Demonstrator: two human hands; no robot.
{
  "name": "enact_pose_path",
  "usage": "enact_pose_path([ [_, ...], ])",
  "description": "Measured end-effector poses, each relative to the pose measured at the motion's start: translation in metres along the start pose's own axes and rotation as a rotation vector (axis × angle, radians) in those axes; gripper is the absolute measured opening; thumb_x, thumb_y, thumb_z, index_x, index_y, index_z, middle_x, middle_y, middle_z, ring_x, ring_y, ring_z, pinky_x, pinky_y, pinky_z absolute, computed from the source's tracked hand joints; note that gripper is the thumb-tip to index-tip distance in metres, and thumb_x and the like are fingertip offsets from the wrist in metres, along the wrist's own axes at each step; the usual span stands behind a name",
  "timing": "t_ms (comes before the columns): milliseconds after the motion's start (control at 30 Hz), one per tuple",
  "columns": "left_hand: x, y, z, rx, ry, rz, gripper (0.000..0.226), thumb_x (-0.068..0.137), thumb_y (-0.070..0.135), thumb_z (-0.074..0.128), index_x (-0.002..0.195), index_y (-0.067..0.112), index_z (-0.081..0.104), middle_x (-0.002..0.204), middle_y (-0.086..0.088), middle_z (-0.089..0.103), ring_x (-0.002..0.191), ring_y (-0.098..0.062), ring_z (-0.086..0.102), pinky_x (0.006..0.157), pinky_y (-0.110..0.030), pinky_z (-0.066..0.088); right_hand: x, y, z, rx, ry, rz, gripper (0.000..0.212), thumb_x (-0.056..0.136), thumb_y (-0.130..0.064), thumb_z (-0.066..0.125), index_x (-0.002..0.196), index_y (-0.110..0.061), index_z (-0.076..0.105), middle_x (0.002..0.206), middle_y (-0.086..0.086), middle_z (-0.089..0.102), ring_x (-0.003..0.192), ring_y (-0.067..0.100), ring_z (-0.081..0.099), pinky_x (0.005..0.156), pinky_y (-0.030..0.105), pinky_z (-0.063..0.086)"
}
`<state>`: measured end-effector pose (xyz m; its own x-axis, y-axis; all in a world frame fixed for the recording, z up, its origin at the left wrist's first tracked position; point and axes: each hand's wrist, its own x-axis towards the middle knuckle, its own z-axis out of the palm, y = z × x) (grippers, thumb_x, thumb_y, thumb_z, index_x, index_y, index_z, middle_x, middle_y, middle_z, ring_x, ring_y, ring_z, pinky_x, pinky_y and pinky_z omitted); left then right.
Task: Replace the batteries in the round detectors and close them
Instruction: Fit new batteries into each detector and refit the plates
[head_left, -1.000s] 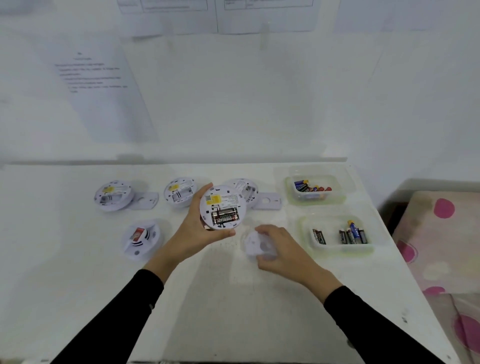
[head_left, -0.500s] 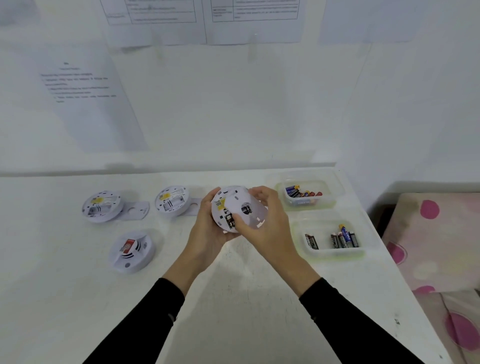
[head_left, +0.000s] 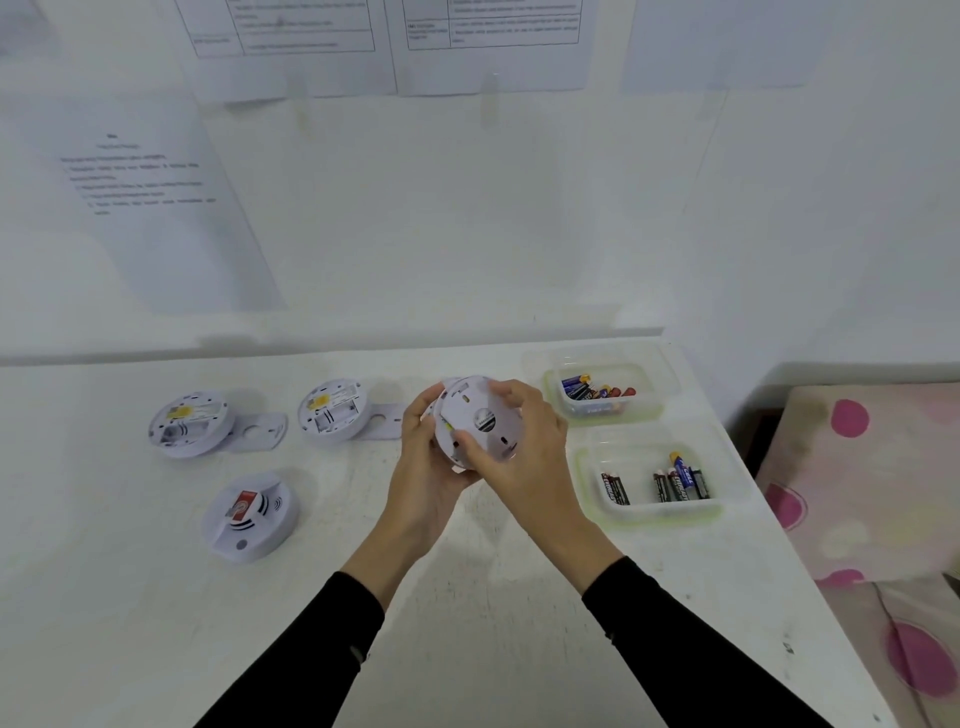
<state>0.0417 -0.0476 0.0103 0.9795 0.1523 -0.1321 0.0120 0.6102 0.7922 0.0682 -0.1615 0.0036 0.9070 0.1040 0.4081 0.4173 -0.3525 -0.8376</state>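
Note:
A round white detector (head_left: 451, 426) is held up above the table, gripped from behind by my left hand (head_left: 426, 462). Its white round cover plate (head_left: 480, 418) lies over the back of it, and my right hand (head_left: 524, 447) grips that plate at its rim with fingers and thumb. Two open detectors (head_left: 188, 423) (head_left: 332, 410) lie back-up at the left, each beside a loose cover plate (head_left: 260, 430) (head_left: 387, 421). A shut detector (head_left: 249, 515) with a red label lies nearer me.
Two clear tubs with batteries stand at the right: the far tub (head_left: 602, 392) and the near tub (head_left: 657, 480). The white table (head_left: 467, 613) ends at the right beside a pink-dotted cloth (head_left: 862, 483). Paper sheets hang on the wall behind.
My right hand picked the cover plate off the table and brought it onto the back of the detector in my left hand; the batteries are now covered.

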Motion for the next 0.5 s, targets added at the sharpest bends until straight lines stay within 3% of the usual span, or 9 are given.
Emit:
enact_pose_path([
  [67,0.001,-0.001,0.001,-0.004,0.002,0.004,0.023,0.105,0.024,0.038,0.12,0.031,0.054,0.118,-0.003,0.071,0.105,-0.026,0.07,0.078,-0.045,0.059,0.001,0.001,-0.001,0.039,-0.018,0.011,0.058,0.075,-0.033,0.08,0.122,-0.032,0.047,0.115,-0.025,0.051,0.112,0.004,0.049,0.091,0.024,0.045],
  [200,0.005,-0.002,0.002,-0.027,0.0,0.003,0.025,0.105,0.022,0.038,0.121,0.03,0.054,0.12,-0.005,0.069,0.102,-0.025,0.071,0.074,-0.043,0.059,0.001,-0.002,-0.001,0.072,-0.029,0.003,0.06,0.075,-0.03,0.082,0.125,-0.024,0.049,0.117,-0.022,0.052,0.113,0.0,0.051,0.088,0.016,0.047],
  [333,0.008,-0.003,-0.002,-0.005,-0.02,0.0,0.034,0.106,0.024,0.035,0.136,0.032,0.05,0.132,-0.003,0.064,0.115,-0.027,0.066,0.082,-0.049,0.058,0.006,0.001,-0.006,0.095,-0.047,-0.011,0.061,0.076,-0.03,0.081,0.127,-0.024,0.049,0.124,-0.018,0.054,0.119,0.006,0.051,0.096,0.033,0.048],
  [500,0.012,-0.004,-0.006,0.0,-0.034,-0.022,0.038,0.106,0.024,0.033,0.141,0.027,0.048,0.141,-0.006,0.057,0.123,-0.03,0.061,0.093,-0.057,0.053,0.006,0.006,-0.01,0.081,-0.07,-0.018,0.064,0.075,-0.031,0.082,0.129,-0.023,0.049,0.128,-0.015,0.053,0.121,0.007,0.05,0.095,0.021,0.046],
])
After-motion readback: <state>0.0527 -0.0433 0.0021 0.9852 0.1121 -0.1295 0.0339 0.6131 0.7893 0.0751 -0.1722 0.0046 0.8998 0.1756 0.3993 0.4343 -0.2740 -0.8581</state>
